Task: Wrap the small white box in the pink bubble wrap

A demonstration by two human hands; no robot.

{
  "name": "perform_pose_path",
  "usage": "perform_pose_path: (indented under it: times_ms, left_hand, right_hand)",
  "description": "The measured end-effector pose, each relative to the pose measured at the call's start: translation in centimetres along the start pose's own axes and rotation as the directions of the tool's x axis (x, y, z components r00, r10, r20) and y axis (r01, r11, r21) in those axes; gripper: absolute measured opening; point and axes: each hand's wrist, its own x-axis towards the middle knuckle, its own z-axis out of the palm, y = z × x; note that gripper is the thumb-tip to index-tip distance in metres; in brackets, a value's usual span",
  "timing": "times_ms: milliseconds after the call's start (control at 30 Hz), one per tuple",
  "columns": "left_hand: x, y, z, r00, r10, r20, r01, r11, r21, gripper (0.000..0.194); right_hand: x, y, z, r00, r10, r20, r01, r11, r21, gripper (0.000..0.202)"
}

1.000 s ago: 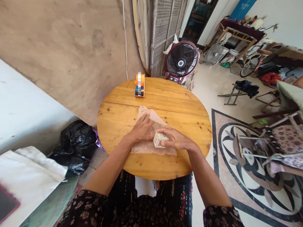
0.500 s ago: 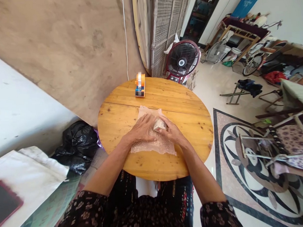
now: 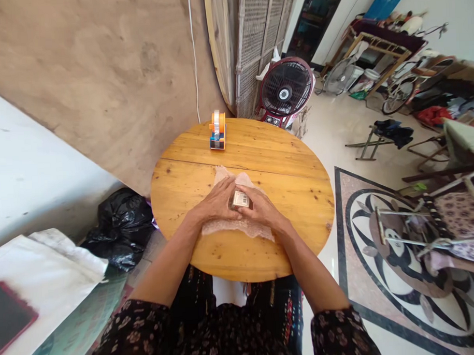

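A small box (image 3: 241, 199) with a barcode label lies on a sheet of clear bubble wrap (image 3: 239, 227) on the round wooden table (image 3: 291, 170). My left hand (image 3: 221, 201) presses against the box's left side, fingers pointing forward and resting on the wrap. From the right, my right hand (image 3: 258, 205) curves round the box, with fingers at its far edge and thumb at its near edge. The wrap bunches up around both hands. Near the far edge of the table stands an orange and blue tape dispenser (image 3: 217, 130) with a roll of clear tape.
Behind the table stands a dark red fan (image 3: 285, 90). A black plastic bag (image 3: 120, 223) sits on the left, near a white sheet (image 3: 49, 261). To the right are a folding stool (image 3: 370, 144) and a chair (image 3: 452, 216). A wooden board leans behind the table.
The box has shifted slightly left and turned, its label now squarer to the view. My right hand has moved left with it, and the wrap has gathered inward at both sides.
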Motion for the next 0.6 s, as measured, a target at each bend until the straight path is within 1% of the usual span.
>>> perform_pose_path:
  times_ms: [67,133,233,400,600]
  left_hand:
    - [-0.1,-0.1,0.0,1.000,-0.005,0.012,0.005,1.000,-0.015,0.101]
    - [-0.2,-0.1,0.0,1.000,-0.014,0.019,0.014,1.000,-0.019,0.108]
    - [-0.2,0.2,-0.4,1.000,-0.004,0.029,0.005,1.000,-0.028,0.115]
    - [-0.1,0.8,-1.3,0.998,0.043,0.055,-0.039,0.997,-0.072,0.106]
    - [0.0,0.8,-1.5,0.997,0.030,0.072,-0.026,0.998,-0.064,0.108]
  right_hand:
    - [-0.1,0.4,0.2,1.000,-0.018,-0.006,0.018,1.000,0.002,0.071]
    - [-0.3,0.9,0.3,1.000,-0.024,-0.017,0.025,1.000,0.002,0.072]
    - [-0.8,1.6,0.2,0.999,-0.006,-0.036,0.006,1.000,-0.002,0.072]
    - [-1.5,1.7,-0.1,0.996,0.077,-0.032,-0.078,0.997,-0.021,0.065]
    - [-1.5,1.7,-0.1,0.996,0.076,-0.046,-0.075,0.997,0.015,0.064]
